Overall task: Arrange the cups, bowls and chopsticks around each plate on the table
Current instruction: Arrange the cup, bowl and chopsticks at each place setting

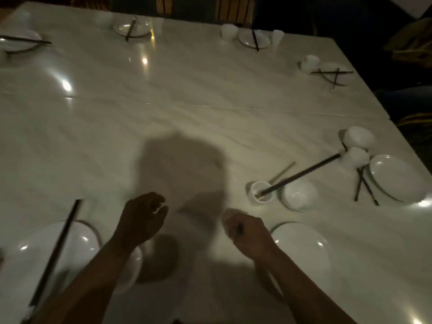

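Here, over the pale desk, left hand loosely curled with an empty grip, right hand clenched around something unclear, plates, cups, bowls and chopsticks hugging the edges, middle wide open.

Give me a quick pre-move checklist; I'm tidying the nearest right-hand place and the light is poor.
1. Left hand free: ok, fingers loosely curled, nothing seen in it.
2. Right hand free: cannot tell, closed and blurred.
3. Near right plate bare: ok.
4. Chopstick laid flat: not ok, one end sits in the small cup.
5. Bowl beside that cup: ok, upside down.
6. Table middle clear: ok.
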